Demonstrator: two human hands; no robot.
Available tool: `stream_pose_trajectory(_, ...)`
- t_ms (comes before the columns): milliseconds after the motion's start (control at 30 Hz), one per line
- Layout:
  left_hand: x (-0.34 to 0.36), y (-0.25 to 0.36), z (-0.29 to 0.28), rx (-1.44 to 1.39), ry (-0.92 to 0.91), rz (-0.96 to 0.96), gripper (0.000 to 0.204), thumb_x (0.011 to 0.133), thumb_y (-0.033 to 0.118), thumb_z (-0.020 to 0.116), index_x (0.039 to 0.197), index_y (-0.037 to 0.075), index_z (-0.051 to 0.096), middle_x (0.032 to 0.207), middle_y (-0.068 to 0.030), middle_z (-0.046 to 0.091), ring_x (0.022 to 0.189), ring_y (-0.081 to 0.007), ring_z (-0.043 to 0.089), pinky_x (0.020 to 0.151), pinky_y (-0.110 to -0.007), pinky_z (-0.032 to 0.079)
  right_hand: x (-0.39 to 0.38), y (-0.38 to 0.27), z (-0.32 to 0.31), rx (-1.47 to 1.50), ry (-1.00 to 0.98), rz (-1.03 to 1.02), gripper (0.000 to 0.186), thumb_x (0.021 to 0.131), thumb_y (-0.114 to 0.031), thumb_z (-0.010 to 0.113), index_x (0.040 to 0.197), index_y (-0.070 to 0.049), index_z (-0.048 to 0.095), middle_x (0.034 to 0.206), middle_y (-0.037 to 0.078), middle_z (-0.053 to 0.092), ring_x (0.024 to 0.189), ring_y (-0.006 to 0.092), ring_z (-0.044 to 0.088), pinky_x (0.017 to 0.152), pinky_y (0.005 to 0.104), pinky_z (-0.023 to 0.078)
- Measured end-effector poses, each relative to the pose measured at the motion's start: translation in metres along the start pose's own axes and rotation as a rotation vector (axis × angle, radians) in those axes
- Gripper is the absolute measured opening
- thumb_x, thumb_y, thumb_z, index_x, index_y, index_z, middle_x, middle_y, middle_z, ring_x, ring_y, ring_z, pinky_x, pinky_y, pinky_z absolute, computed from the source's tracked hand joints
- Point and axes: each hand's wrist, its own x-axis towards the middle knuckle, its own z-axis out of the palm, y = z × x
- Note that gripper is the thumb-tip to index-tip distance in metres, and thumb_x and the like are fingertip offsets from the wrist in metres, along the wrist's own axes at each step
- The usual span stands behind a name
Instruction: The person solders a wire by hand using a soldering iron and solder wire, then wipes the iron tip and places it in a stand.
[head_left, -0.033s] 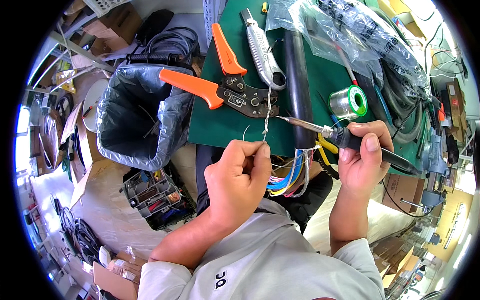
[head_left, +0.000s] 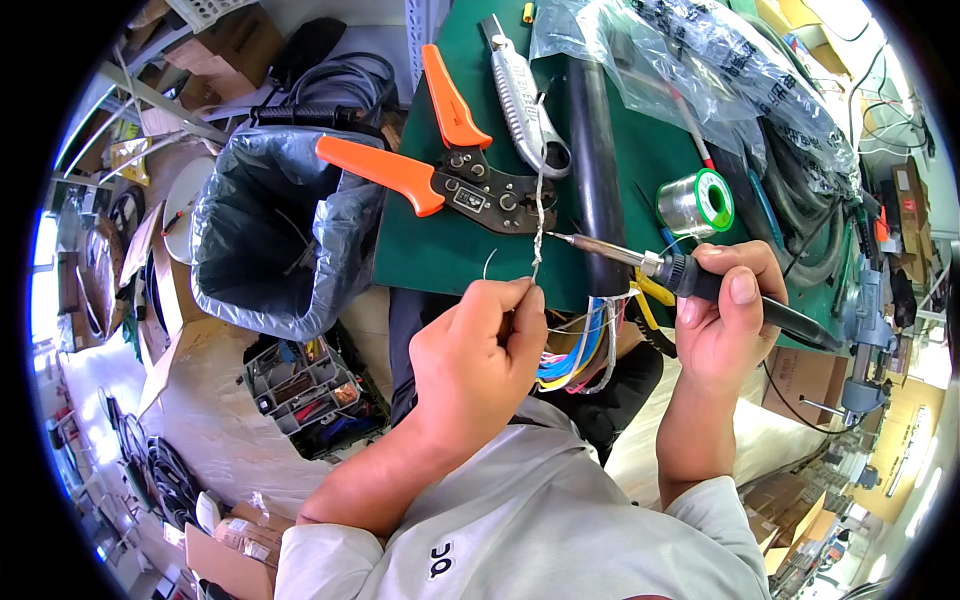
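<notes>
green matting covers the workbench (head_left: 440, 250), and the person sits at its near edge with clutter all around: a grey bin lined with a plastic bag (head_left: 275, 235) off the left edge, orange-handled crimping pliers (head_left: 455, 180) lying on the mat, a silver utility knife (head_left: 525, 95) beyond them, a long black tube (head_left: 595, 150) running away from the near edge, and a spool of solder (head_left: 695, 203) toward the right. the thing that matters hangs just above the near edge: a thin wire (head_left: 538, 225) stands nearly upright, its long axis running from the pinch point up toward the pliers. the left hand (head_left: 480, 355) is directly under it, thumb and forefinger closed tight on its lower end, the other fingers curled in. the soldering iron (head_left: 680, 275) comes in from the right, lying almost level, its tip pointing left and meeting the wire just above the pinching fingers, touching or all but touching; i cannot tell which. the right hand (head_left: 725, 320) is wrapped fully around the iron's black handle, thumb on top, well back from the hot end. a bundle of coloured wires (head_left: 575, 350) hangs below the bench edge between the two hands, touched by neither as far as i can see.
</notes>
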Motion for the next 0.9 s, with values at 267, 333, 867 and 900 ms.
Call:
stream_pose_trajectory(267,0.008,0.003,0.003,0.467,-0.024,0.411,0.015,0.077,-0.002,0.074,0.086,0.001,0.063,0.065,-0.0094,0.06,0.052,-0.0219,0.057,0.048,-0.031,0.044,0.002,-0.01,-0.005,-0.118,0.026,-0.027,0.026,0.087,-0.019,0.065,0.084,0.006,0.061,0.068,0.01,0.061,0.043,0.0078,0.049,0.04,0.0209,0.038)
stream_pose_trajectory(333,0.01,0.005,0.001,0.434,-0.014,0.382,0.014,0.077,-0.001,0.074,0.086,0.0,0.063,0.065,-0.0101,0.061,0.053,-0.0222,0.058,0.049,-0.031,0.044,0.002,-0.01,-0.007,-0.121,0.025,-0.026,0.027,0.087,-0.019,0.065,0.083,0.007,0.061,0.068,0.01,0.061,0.043,0.0078,0.048,0.04,0.021,0.038)
stream_pose_trajectory(867,-0.014,0.021,-0.021,-0.501,-0.239,-0.668,0.03,0.097,0.02,0.058,0.109,-0.007,0.052,0.093,-0.0163,0.067,0.067,-0.0126,0.063,0.058,-0.024,0.054,-0.005,-0.014,-0.015,-0.059,0.047,-0.084,0.033,0.087,-0.026,0.067,0.082,0.006,0.06,0.07,0.012,0.059,0.041,0.0099,0.045,0.038,0.0208,0.033)
stream_pose_trajectory(900,-0.012,0.02,-0.019,-0.521,-0.23,-0.677,0.03,0.096,0.019,0.059,0.11,-0.007,0.052,0.092,-0.0156,0.066,0.067,-0.0122,0.063,0.057,-0.023,0.054,-0.005,-0.015,-0.015,-0.058,0.051,-0.087,0.033,0.087,-0.026,0.067,0.082,0.006,0.06,0.069,0.012,0.058,0.041,0.0098,0.045,0.038,0.0207,0.034)
